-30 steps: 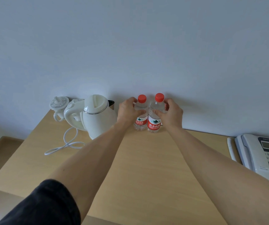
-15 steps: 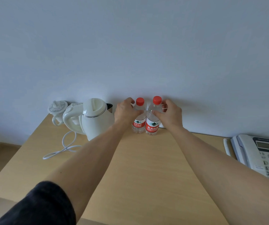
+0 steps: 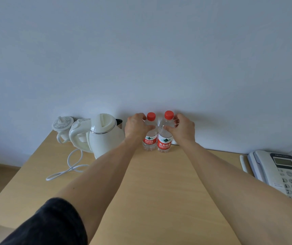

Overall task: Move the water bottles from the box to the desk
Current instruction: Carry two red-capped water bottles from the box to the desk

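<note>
Two clear water bottles with red caps and red labels stand upright side by side on the wooden desk (image 3: 159, 183), close to the wall. My left hand (image 3: 135, 127) grips the upper body of the left bottle (image 3: 149, 138), thumb across its front. My right hand (image 3: 183, 129) holds the right bottle (image 3: 164, 140) the same way, fingers curled round its far side. Both bottle bases rest on the desk. The box is out of view.
A white electric kettle (image 3: 104, 135) stands just left of my left hand, its white cord (image 3: 67, 168) looping over the desk. A white lidded cup (image 3: 62, 126) sits behind it. A desk telephone (image 3: 281, 170) lies at the right edge. The wall is directly behind the bottles.
The two bottles and my hands have stayed in place on the desk; my right fingers look slightly looser round the bottle. The view has shifted a little.
</note>
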The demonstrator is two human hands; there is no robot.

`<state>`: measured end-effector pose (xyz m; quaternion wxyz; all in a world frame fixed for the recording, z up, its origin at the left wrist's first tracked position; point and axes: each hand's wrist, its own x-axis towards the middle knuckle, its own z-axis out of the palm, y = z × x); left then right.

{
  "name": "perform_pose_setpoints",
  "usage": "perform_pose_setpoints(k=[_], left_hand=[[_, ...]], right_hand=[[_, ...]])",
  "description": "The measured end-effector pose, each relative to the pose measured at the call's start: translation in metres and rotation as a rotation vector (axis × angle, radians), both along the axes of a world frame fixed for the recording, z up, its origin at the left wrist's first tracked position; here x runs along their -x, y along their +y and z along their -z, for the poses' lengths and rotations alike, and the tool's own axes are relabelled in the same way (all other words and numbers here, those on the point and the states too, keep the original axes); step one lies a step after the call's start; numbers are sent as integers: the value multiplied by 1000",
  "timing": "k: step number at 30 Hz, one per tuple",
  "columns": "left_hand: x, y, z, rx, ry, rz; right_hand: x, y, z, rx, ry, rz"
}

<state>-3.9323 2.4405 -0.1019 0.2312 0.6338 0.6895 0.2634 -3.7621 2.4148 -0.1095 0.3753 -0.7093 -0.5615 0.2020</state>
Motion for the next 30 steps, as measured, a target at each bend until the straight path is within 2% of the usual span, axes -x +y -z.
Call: perform_pose_setpoints(k=[7,15,21,27,30], left_hand=[[7,-7,2,-62,28,99],[16,-22,-7,-184,218,236],[21,-25,-9,-142,267,295],[21,-25,-14,-83,347,341],[18,-27,-21,-112,406,348]], right_hand=[[-2,-10,-9,47,-49,-6],[2,-32,-26,77,-354,-43],[1,-46,-32,178,-463,-73],[-3,-63,-40,299,-511,-87],[-7,-74,-40,346,-519,-66]])
